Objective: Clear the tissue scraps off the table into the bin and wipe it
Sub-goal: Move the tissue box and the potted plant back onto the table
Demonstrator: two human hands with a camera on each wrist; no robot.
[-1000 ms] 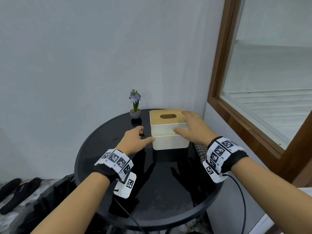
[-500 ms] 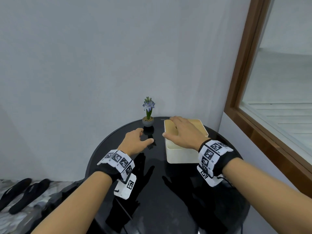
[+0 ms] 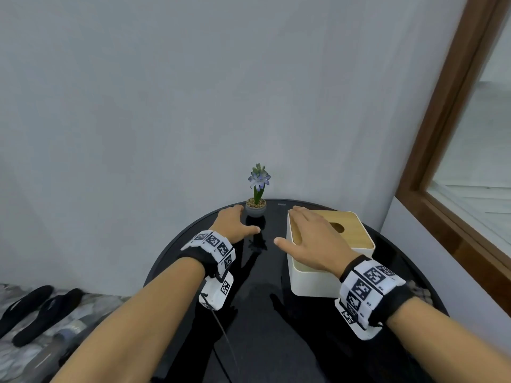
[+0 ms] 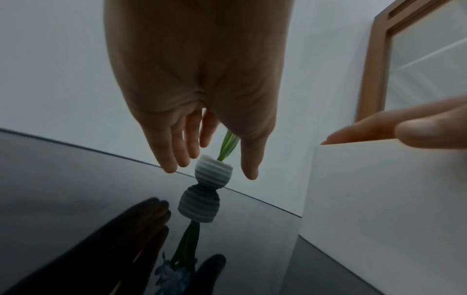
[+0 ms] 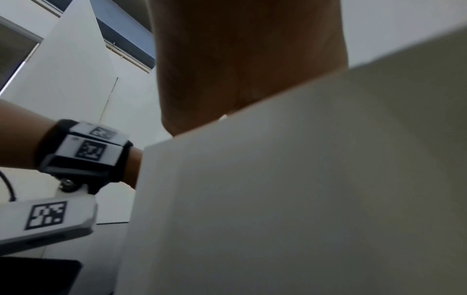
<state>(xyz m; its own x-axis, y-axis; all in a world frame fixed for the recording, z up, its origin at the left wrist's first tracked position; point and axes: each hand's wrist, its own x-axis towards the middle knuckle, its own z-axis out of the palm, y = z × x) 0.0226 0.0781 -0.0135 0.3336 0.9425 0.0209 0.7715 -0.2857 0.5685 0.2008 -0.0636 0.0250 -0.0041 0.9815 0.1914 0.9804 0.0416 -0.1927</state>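
No tissue scraps show on the round black glass table (image 3: 262, 327). A white tissue box (image 3: 312, 280) with a wooden lid (image 3: 351, 230) stands at the right of the table. My right hand (image 3: 309, 233) lies flat on the lid, thumb out past the box's left edge. In the right wrist view only my palm (image 5: 240, 69) and the box wall (image 5: 303, 179) show. My left hand (image 3: 237, 221) hovers open by a small grey flower pot (image 3: 255, 210). In the left wrist view its straight fingers (image 4: 174, 157) and thumb flank the pot (image 4: 213, 171) without gripping it.
The table stands in a corner, with a grey wall behind and a wood-framed window (image 3: 442, 161) at the right. A checked cloth (image 3: 417, 288) peeks out behind my right wrist. Black slippers (image 3: 33, 308) lie on the floor at the left.
My left hand let go of the box's left side and moved back to the flower pot. My right hand slid from the box's front rim onto its lid. The view shifted left.
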